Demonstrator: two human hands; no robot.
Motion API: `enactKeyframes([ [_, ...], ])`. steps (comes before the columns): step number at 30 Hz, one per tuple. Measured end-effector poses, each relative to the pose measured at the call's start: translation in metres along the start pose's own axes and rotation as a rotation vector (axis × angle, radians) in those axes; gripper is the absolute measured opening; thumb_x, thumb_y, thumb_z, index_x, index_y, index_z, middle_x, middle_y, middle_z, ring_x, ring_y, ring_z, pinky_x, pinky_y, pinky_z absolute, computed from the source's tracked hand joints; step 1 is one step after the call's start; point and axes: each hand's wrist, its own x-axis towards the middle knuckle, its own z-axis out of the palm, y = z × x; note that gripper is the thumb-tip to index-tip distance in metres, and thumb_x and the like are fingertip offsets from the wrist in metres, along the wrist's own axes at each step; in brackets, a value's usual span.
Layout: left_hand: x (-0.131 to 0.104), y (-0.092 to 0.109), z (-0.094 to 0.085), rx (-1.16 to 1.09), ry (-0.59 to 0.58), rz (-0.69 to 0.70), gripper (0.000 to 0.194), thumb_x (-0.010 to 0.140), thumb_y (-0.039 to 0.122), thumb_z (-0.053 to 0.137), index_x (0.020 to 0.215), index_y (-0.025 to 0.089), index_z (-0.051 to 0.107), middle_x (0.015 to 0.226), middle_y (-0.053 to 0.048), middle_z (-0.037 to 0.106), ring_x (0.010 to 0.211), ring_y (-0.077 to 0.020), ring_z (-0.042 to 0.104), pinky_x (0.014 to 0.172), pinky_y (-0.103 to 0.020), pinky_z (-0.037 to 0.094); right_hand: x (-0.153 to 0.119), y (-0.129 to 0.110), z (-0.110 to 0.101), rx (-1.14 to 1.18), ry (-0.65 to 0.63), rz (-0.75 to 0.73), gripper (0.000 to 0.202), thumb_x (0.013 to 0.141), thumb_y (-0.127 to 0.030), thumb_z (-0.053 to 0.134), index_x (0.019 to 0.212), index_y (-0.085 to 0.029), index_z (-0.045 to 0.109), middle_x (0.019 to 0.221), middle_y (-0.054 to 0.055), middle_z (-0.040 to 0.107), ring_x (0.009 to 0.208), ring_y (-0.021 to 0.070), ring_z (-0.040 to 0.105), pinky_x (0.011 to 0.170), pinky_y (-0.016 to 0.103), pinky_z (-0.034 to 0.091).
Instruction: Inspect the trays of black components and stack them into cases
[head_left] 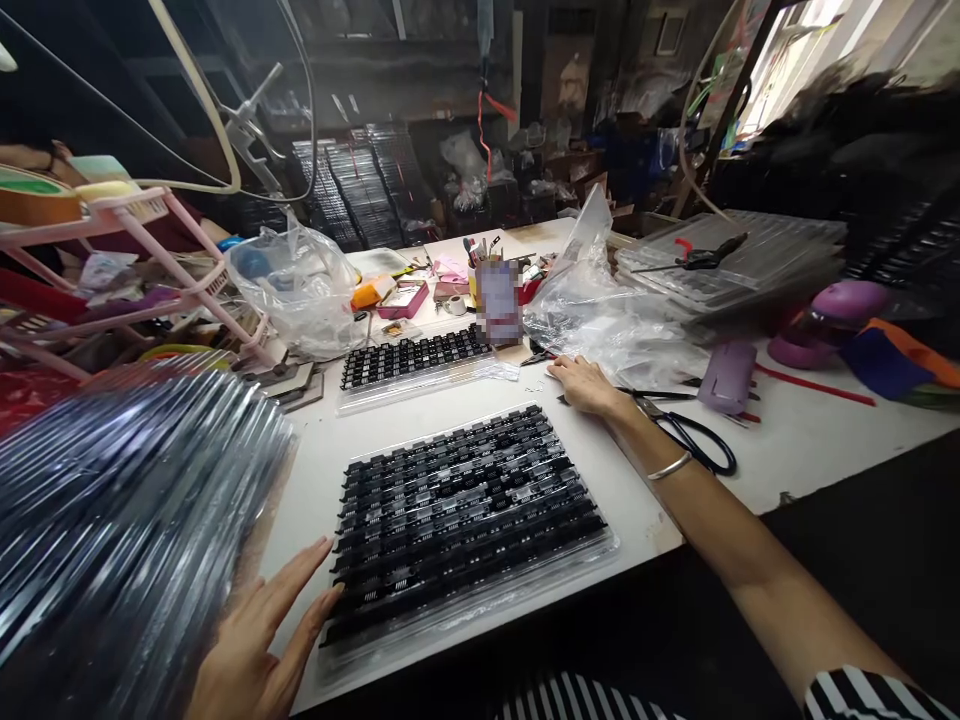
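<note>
A clear plastic tray filled with rows of small black parts lies on the white table in front of me. My left hand is at its left edge, thumb and fingers apart, fingertips touching the edge. Beyond the tray, my right hand rests low over the table with its fingers bent together; what they hold, if anything, is hidden. Just past its fingertips lies a dark pointed tool. Black-handled scissors lie beside my right forearm. Farther back stands a second tray of similar black parts.
Stacked shiny plastic trays rise at the left, below a pink rack. Clear plastic bags spread behind my right hand. More clear trays are piled at the back right, near a purple case. A person sits at far left.
</note>
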Motion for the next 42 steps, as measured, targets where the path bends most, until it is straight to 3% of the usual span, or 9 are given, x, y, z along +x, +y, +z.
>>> enactKeyframes([
  [9,-0.01,-0.01,0.006,-0.037,0.024,-0.068,0.041,0.081,0.048,0.055,0.12,0.036,0.059,0.115,0.003,0.068,0.104,-0.0221,0.064,0.04,-0.017,0.049,0.009,-0.002,0.002,-0.043,0.02,0.023,0.036,0.09,-0.033,0.056,0.122,-0.018,0.053,0.129,0.01,0.052,0.113,0.0255,0.053,0.093,0.05,0.044],
  [15,-0.019,-0.014,0.008,0.02,0.024,-0.025,0.043,0.084,0.05,0.053,0.121,0.03,0.059,0.116,-0.001,0.068,0.098,-0.0227,0.066,0.07,-0.028,0.056,0.013,-0.008,0.005,-0.068,0.024,0.04,0.035,0.09,-0.033,0.056,0.122,-0.018,0.054,0.13,0.01,0.051,0.115,0.026,0.052,0.094,0.05,0.043],
  [22,-0.026,0.004,0.001,-0.039,0.031,-0.018,0.041,0.086,0.044,0.054,0.123,0.029,0.056,0.118,-0.002,0.066,0.104,-0.0235,0.063,0.103,-0.042,0.04,0.017,-0.014,0.001,-0.053,-0.011,0.05,0.034,0.091,-0.031,0.053,0.122,-0.016,0.053,0.125,0.01,0.055,0.114,0.0266,0.052,0.097,0.052,0.039],
  [26,-0.018,0.023,0.004,-0.027,0.034,0.081,0.04,0.089,0.038,0.051,0.127,0.026,0.052,0.127,-0.006,0.06,0.12,-0.0235,0.053,0.104,-0.044,0.038,-0.009,-0.021,-0.013,-0.004,0.035,0.042,0.051,0.089,-0.008,0.037,0.139,-0.011,0.038,0.144,0.018,0.039,0.126,0.0336,0.042,0.101,0.055,0.033],
  [28,-0.008,0.035,0.012,0.054,-0.02,0.168,0.045,0.092,0.04,0.045,0.133,0.023,0.045,0.137,-0.009,0.052,0.131,-0.025,0.041,0.106,-0.049,0.034,-0.033,-0.035,-0.019,0.022,0.075,0.001,0.056,0.088,-0.005,0.029,0.144,-0.011,0.029,0.15,0.015,0.031,0.132,0.0301,0.035,0.105,0.052,0.029],
  [30,0.006,0.05,0.025,0.156,-0.124,0.251,0.055,0.093,0.046,0.039,0.141,0.02,0.034,0.147,-0.01,0.04,0.138,-0.0261,0.027,0.109,-0.053,0.026,-0.062,-0.056,-0.02,0.063,0.085,-0.12,0.051,0.094,-0.012,0.023,0.145,-0.017,0.029,0.151,0.007,0.033,0.136,0.0209,0.032,0.109,0.043,0.028],
  [32,0.021,0.063,0.04,0.234,-0.243,0.301,0.067,0.091,0.055,0.034,0.146,0.017,0.024,0.151,-0.009,0.029,0.141,-0.0262,0.018,0.111,-0.056,0.019,-0.09,-0.078,-0.015,0.152,0.084,-0.371,0.051,0.099,-0.037,0.025,0.145,-0.017,0.028,0.154,0.008,0.026,0.14,0.0219,0.024,0.112,0.046,0.021],
  [35,0.038,0.078,0.059,0.301,-0.377,0.304,0.079,0.087,0.066,0.024,0.146,0.014,0.02,0.152,-0.01,0.023,0.142,-0.0268,0.016,0.112,-0.059,0.01,-0.121,-0.103,-0.004,0.159,0.036,-0.608,0.081,0.088,-0.066,0.03,0.147,-0.012,0.022,0.155,0.015,0.017,0.143,0.027,0.014,0.113,0.052,0.013],
  [42,0.043,0.076,0.066,0.322,-0.404,0.286,0.078,0.087,0.066,0.022,0.147,0.017,0.013,0.152,-0.011,0.023,0.141,-0.0276,0.017,0.111,-0.061,0.004,-0.129,-0.116,-0.002,0.178,-0.012,-0.696,0.094,0.082,-0.074,0.03,0.147,-0.008,0.019,0.154,0.019,0.015,0.143,0.029,0.007,0.113,0.056,0.006],
])
